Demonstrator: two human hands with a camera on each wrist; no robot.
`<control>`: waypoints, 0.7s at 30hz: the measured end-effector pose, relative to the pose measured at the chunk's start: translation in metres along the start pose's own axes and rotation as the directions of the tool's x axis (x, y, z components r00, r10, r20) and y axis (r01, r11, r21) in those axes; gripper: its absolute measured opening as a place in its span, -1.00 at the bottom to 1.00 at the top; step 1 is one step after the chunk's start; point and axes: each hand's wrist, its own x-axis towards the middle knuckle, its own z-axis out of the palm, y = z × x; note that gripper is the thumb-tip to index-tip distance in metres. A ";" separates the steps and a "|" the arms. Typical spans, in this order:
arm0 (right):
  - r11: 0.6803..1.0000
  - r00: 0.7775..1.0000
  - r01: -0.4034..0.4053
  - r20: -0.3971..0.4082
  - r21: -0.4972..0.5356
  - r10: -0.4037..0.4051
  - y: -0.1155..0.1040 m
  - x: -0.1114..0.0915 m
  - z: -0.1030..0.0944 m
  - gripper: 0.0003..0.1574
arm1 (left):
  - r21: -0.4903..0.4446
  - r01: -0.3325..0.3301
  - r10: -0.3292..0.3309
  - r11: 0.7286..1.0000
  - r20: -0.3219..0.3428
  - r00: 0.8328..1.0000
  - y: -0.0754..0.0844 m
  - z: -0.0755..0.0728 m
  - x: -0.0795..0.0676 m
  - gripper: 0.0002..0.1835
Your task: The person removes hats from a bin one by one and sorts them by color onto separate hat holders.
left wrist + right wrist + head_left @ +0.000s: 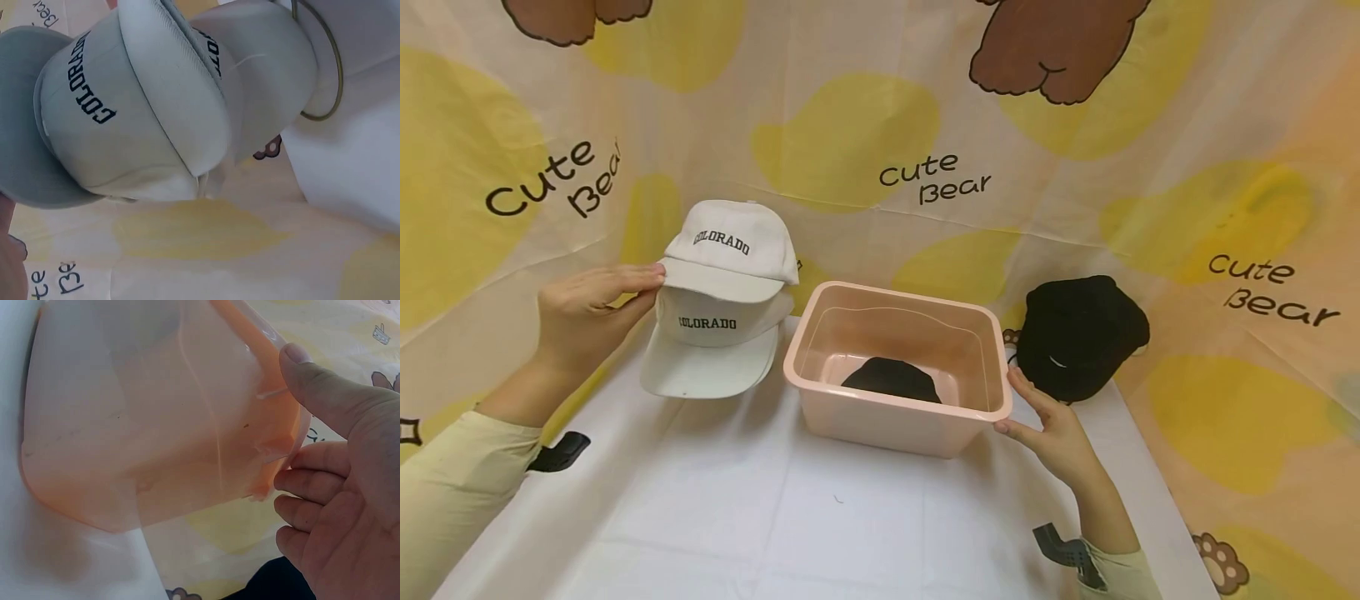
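1. Well, in the head view, the left grip pinches the upper white cap at the edge of its brim, between thumb and fingers. Below that cap, to the right of the left grip and lower, sits the lower white cap; both read COLORADO. The right grip grasps the pink box by its near right corner, thumb at the front, fingers at the side. The box stands on the white worktop, left of the right grip, with a small black cap inside. A large black cap lies just beyond the right grip, before the patterned cloth.

2. In the left wrist view, only a sliver of the left grip shows, near a pale brim; its hold cannot be told from here. Rightward of it come a lettered crown, then more white headwear. Farthest off is a metal hoop.

3. In the right wrist view, the right grip has its thumb at the box's rim and its fingers bent beside the wall. The box fills the space left of it.
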 end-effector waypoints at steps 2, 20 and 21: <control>1.000 1.000 -0.003 0.002 -0.001 0.003 -0.001 0.000 0.000 0.04 | -0.024 0.000 0.001 1.000 0.030 1.000 -0.002 -0.005 -0.002 -0.47; 1.000 1.000 0.005 -0.004 -0.015 -0.005 0.000 0.001 0.001 0.03 | -0.334 0.101 -0.066 0.937 0.114 0.991 -0.006 -0.034 -0.030 -0.65; 1.000 1.000 0.003 -0.006 -0.015 -0.003 0.000 0.001 0.001 0.03 | -0.345 0.106 -0.068 0.933 0.119 0.991 -0.006 -0.034 -0.033 -0.68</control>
